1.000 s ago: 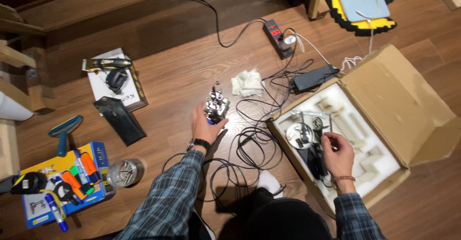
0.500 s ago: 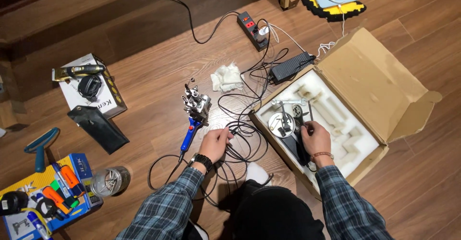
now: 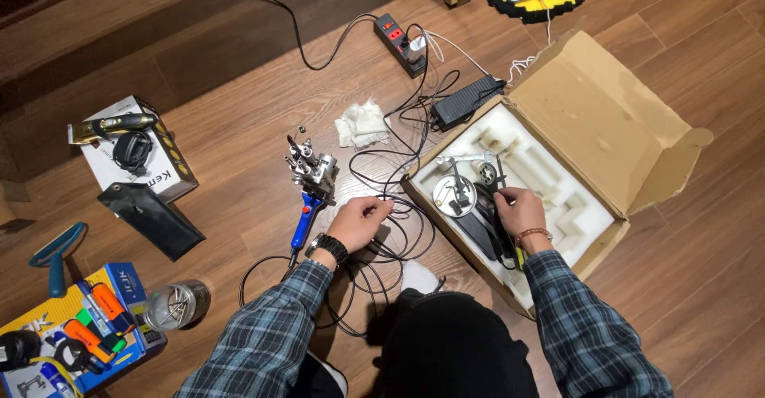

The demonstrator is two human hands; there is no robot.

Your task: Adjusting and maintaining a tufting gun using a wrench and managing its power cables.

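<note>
Left hand [image 3: 358, 221] pinches black cables [image 3: 390, 207] on the floor beside a blue-handled metal tool [image 3: 311, 183]. Right hand [image 3: 518, 211] grips black parts [image 3: 486, 235] inside the foam-lined cardboard box [image 3: 590, 119].

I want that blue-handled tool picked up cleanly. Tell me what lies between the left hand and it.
Nothing visible. The left hand rests on the black cables just right of the tool, whose blue handle lies on bare wooden floor beside the wrist. The cables trail from the handle's lower end, under the hand.
</note>
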